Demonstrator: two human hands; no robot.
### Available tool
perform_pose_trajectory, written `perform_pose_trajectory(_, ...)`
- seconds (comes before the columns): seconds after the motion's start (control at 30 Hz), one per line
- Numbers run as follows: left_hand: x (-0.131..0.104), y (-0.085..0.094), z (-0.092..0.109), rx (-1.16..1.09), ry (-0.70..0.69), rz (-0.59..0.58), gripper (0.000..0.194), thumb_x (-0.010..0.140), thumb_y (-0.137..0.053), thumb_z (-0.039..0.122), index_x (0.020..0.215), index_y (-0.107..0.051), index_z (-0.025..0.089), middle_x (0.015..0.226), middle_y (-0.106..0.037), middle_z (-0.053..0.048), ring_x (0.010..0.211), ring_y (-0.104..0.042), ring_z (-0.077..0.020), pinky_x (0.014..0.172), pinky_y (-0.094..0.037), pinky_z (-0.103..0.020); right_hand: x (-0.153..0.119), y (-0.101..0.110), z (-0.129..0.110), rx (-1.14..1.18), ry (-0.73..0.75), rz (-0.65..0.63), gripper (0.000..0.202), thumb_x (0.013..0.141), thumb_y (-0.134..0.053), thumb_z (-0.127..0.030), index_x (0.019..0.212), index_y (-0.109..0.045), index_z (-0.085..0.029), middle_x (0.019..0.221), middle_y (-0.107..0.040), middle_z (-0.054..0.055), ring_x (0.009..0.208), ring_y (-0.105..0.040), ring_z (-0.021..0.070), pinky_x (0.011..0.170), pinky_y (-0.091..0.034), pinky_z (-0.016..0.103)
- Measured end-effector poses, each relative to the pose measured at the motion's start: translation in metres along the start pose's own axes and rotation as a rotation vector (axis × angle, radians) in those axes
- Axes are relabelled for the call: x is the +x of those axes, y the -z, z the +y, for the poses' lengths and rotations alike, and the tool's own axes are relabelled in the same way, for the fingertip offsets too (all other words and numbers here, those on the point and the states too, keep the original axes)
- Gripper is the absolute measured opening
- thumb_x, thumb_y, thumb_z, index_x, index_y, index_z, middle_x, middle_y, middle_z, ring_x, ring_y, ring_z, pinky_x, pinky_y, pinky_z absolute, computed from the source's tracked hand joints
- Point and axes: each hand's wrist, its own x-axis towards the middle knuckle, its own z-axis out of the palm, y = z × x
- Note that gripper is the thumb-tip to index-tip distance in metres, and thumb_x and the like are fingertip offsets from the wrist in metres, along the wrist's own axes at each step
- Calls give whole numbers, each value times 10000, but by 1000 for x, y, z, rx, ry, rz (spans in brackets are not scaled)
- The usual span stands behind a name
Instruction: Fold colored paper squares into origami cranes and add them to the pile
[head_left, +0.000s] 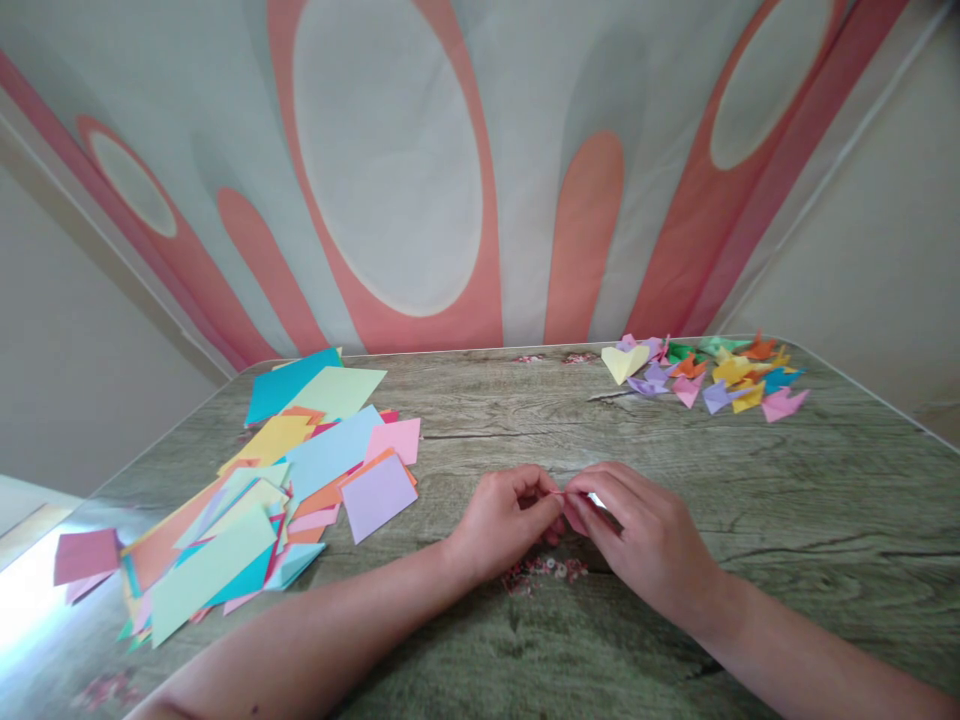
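Note:
Near the middle front of the table, my left hand (pixel 521 520) and my right hand (pixel 637 525) meet over a small piece of pink-red paper (pixel 574 512). Fingertips of both hands pinch it, the left at its left end and the right along its upper side. Most of the paper is hidden by my fingers, so its folded shape cannot be made out. Both hands are just above the wood-patterned tabletop (pixel 480 440), by a printed flower design on its surface.
Loose coloured paper sheets (pixel 217 570) lie in an overlapping heap on the left. Several folded paper figures (pixel 720 385) stand in a group at the back right, with a pale yellow paper heart (pixel 624 363) at their left edge. A patterned cloth (pixel 390 150) hangs behind the table.

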Motion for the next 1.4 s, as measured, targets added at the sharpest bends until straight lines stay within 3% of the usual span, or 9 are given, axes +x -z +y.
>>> perform_pose_trajectory(0.57,1,3,6,-164,83,-93,230,825,-547,318,737,-606,114,662,-668,-42,549,-622,-117,497,-452,-200,-1,1,0,42,16,0,151,909,-498,-168,947,-634,-221,852,-662,39,783,-632,166,734,-496,299)
perform_pose_trajectory(0.97,2,4,7,-229,105,-80,248,800,-577,339,732,-616,104,654,-677,-54,538,-629,-127,486,-450,-202,-1,1,1,94,1,-34,156,913,-493,-199,943,-645,-215,866,-678,46,791,-648,172,741,-518,303)
perform_pose_trajectory(1.1,1,4,9,-237,111,-82,252,800,-584,352,743,-618,109,654,-674,-52,541,-632,-131,490,-450,-204,1,3,-3,183,-69,-71,172,924,-480,-231,849,-634,-221,804,-667,27,764,-634,164,737,-501,295)
perform_pose_trajectory(1.23,-1,4,10,-182,94,-69,256,811,-571,360,742,-623,120,632,-658,-35,550,-622,-129,508,-454,-208,3,3,-6,276,-232,-75,181,909,-505,-268,783,-627,-225,771,-667,8,730,-624,158,709,-490,281)
perform_pose_trajectory(1.4,-5,5,11,154,-79,30,253,861,-509,312,780,-678,142,691,-654,-15,629,-577,-112,612,-441,-202,7,8,-11,459,-462,-146,148,890,-528,-304,853,-640,-214,748,-670,-8,671,-623,144,619,-489,244)
